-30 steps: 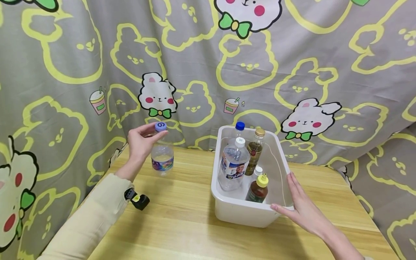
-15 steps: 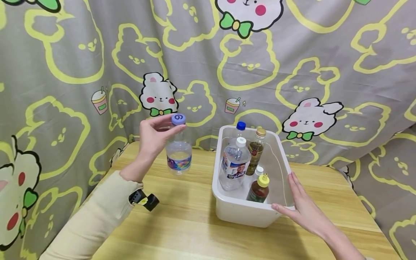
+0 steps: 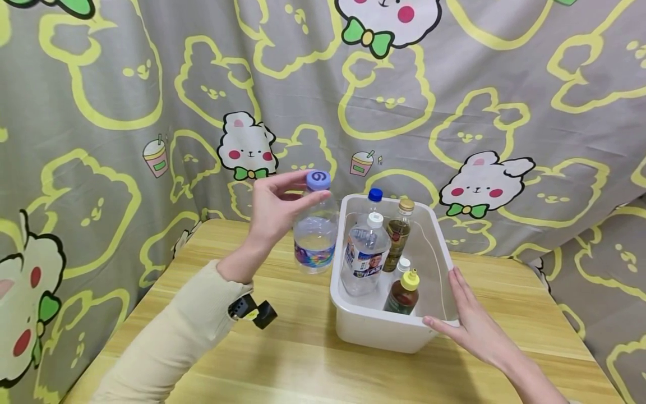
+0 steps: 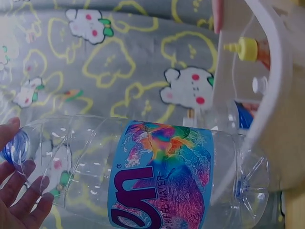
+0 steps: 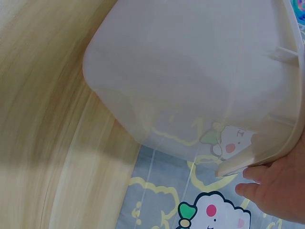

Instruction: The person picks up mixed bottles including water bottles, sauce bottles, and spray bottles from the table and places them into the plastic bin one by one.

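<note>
By its purple cap and neck, my left hand (image 3: 272, 216) pinches a clear plastic water bottle (image 3: 315, 233), holding it upright above the table just left of the white plastic bin (image 3: 378, 334). Its colourful label (image 4: 162, 176) fills the middle of the left wrist view. At the bin's near right corner my right hand (image 3: 476, 325) rests on the rim, thumb on the front edge and straight fingers along the right side. Inside the bin stand a clear bottle with a white cap (image 3: 365, 255), a blue-capped bottle (image 3: 375, 195), a gold-capped bottle (image 3: 398, 233) and a yellow-capped sauce bottle (image 3: 402, 294).
A small white-capped bottle (image 3: 403, 266) also stands in the bin, partly hidden. The bin sits on a wooden table (image 3: 282, 348). Behind the table hangs a grey curtain (image 3: 298, 101) with cartoon prints. A black device (image 3: 252, 311) is strapped to the left wrist.
My left hand has carried the water bottle to the right, and slightly upward, up to the bin's left side. The right hand and the bin stay put.
</note>
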The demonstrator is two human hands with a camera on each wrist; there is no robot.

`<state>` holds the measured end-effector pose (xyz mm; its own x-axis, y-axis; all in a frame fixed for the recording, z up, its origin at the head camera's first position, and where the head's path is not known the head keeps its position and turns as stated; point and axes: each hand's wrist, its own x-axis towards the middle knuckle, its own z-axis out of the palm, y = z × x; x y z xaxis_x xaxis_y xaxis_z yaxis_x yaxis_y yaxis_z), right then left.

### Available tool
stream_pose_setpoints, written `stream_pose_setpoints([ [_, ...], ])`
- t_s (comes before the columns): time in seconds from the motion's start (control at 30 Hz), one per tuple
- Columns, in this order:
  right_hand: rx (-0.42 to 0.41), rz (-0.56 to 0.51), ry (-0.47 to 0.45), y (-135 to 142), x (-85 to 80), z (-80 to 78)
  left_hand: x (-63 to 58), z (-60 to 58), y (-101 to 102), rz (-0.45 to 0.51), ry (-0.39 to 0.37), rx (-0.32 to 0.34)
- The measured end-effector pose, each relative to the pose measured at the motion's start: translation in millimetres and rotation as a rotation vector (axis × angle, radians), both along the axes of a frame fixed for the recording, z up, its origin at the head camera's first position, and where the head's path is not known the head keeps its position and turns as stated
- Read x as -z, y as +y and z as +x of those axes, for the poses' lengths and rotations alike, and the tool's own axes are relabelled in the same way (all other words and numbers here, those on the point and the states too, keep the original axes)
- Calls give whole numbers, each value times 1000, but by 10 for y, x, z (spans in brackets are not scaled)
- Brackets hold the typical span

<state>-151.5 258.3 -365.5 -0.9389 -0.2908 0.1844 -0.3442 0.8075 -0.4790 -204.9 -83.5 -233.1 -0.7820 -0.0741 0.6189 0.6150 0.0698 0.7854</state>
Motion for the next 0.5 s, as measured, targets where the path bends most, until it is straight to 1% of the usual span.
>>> stream_pose_setpoints([
  [0.2,2,2,-3,5,2,-5,-35,3,179,21,43,66],
  [0.3,2,4,-5,4,2,-5,-38,4,265,36,33,94],
  [0.5,3,6,-7,2,2,-10,-1,9,433,19,9,117],
])
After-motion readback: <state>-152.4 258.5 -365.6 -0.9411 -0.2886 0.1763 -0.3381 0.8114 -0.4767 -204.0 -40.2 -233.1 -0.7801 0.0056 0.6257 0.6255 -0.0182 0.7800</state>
